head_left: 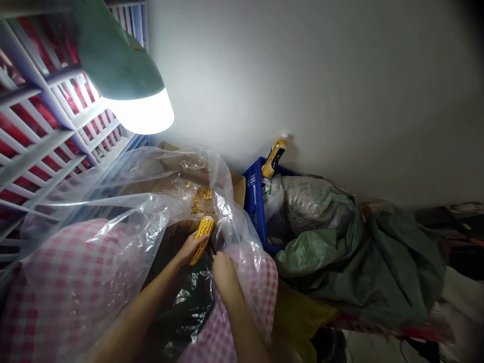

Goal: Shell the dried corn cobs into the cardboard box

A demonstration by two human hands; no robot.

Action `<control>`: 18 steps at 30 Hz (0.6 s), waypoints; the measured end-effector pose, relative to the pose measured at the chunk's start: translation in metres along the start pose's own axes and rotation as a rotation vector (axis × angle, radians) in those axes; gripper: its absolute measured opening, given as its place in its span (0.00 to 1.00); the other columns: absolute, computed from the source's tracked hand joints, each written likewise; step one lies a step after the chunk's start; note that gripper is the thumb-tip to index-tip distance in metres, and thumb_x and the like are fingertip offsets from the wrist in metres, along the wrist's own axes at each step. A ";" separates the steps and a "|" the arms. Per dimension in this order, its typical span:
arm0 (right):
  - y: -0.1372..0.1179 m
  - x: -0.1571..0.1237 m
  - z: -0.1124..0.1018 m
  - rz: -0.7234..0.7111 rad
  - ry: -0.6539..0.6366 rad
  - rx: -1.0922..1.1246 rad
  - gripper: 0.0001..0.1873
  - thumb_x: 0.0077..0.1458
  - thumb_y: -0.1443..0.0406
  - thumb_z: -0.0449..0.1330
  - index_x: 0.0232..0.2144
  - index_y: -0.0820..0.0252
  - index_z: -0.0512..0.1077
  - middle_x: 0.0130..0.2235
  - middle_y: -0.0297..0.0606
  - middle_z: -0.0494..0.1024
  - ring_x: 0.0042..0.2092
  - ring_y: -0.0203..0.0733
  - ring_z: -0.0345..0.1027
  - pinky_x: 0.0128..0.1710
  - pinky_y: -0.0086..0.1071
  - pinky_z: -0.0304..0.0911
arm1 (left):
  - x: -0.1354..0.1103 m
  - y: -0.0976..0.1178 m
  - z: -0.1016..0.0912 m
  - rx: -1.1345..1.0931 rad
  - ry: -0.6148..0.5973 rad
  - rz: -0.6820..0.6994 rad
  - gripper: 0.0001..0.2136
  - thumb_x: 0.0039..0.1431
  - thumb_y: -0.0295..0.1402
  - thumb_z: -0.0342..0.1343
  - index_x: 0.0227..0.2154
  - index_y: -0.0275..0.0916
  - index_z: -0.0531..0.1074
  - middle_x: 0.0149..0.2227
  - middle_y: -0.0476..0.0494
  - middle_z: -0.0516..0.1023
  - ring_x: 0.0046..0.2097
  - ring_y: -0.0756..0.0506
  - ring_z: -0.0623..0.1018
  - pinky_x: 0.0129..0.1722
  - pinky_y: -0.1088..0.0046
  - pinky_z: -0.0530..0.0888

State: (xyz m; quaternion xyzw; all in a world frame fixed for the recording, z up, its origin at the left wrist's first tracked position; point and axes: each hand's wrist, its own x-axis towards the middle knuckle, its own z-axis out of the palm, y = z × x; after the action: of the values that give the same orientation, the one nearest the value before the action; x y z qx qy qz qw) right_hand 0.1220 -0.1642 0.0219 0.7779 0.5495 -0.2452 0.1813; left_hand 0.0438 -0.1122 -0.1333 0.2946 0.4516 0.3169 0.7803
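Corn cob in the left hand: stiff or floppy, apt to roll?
The corn cob is likely stiff: it juts straight from the left hand without sagging. Its round shape would probably roll if set down. Loose kernels beyond it suggest it may shed grain.

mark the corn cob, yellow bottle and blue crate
corn cob (204,229), head view, kernelled upper half above the hand.
yellow bottle (275,155), head view, middle of its body.
blue crate (252,194), head view, slatted side wall beside the clear bag.
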 end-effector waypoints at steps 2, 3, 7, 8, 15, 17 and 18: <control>0.010 -0.004 -0.001 0.012 0.048 0.081 0.18 0.60 0.70 0.42 0.42 0.67 0.70 0.39 0.48 0.77 0.42 0.42 0.72 0.37 0.27 0.63 | 0.001 0.001 -0.002 -0.040 0.001 -0.023 0.19 0.45 0.41 0.59 0.37 0.34 0.67 0.25 0.46 0.73 0.25 0.48 0.72 0.22 0.74 0.69; 0.016 -0.006 -0.005 0.023 0.079 0.120 0.19 0.60 0.69 0.40 0.44 0.66 0.69 0.41 0.47 0.76 0.43 0.41 0.71 0.38 0.27 0.62 | 0.002 0.001 -0.003 -0.050 0.003 -0.027 0.19 0.45 0.41 0.59 0.37 0.34 0.67 0.25 0.45 0.73 0.25 0.48 0.73 0.22 0.74 0.69; 0.031 -0.013 -0.027 -0.003 0.117 0.235 0.21 0.61 0.64 0.38 0.46 0.61 0.68 0.45 0.44 0.74 0.44 0.41 0.70 0.39 0.28 0.61 | 0.003 0.000 -0.005 -0.055 0.006 -0.028 0.17 0.46 0.40 0.58 0.36 0.34 0.67 0.25 0.45 0.73 0.23 0.49 0.72 0.20 0.73 0.69; 0.032 -0.014 -0.031 -0.026 0.098 0.239 0.20 0.61 0.64 0.39 0.45 0.60 0.69 0.44 0.43 0.75 0.44 0.42 0.70 0.39 0.28 0.60 | 0.003 0.000 -0.004 -0.059 0.003 -0.032 0.17 0.46 0.40 0.58 0.36 0.34 0.67 0.26 0.45 0.73 0.23 0.49 0.72 0.20 0.74 0.69; 0.024 -0.004 -0.046 -0.100 0.077 -0.004 0.18 0.59 0.63 0.43 0.40 0.59 0.71 0.38 0.43 0.77 0.41 0.46 0.71 0.37 0.32 0.60 | 0.001 0.004 -0.002 -0.081 0.009 -0.040 0.14 0.47 0.39 0.57 0.34 0.35 0.68 0.26 0.45 0.74 0.24 0.49 0.72 0.20 0.74 0.70; 0.020 0.000 -0.051 -0.101 0.067 -0.070 0.18 0.59 0.63 0.43 0.38 0.59 0.72 0.37 0.43 0.78 0.40 0.47 0.72 0.36 0.33 0.61 | 0.001 0.004 -0.002 -0.085 0.015 -0.045 0.14 0.47 0.38 0.57 0.34 0.35 0.68 0.26 0.45 0.74 0.24 0.49 0.72 0.20 0.74 0.70; 0.018 0.001 -0.054 -0.105 0.062 -0.101 0.18 0.59 0.63 0.43 0.37 0.59 0.72 0.36 0.43 0.78 0.39 0.48 0.72 0.36 0.34 0.61 | 0.001 0.004 -0.002 -0.087 0.015 -0.047 0.14 0.47 0.38 0.57 0.34 0.35 0.67 0.26 0.46 0.73 0.24 0.49 0.72 0.20 0.74 0.70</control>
State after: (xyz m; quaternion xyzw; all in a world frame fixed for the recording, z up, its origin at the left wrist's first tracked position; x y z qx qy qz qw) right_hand 0.1494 -0.1393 0.0657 0.7450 0.6067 -0.2021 0.1899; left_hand 0.0414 -0.1081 -0.1318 0.2474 0.4499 0.3200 0.7962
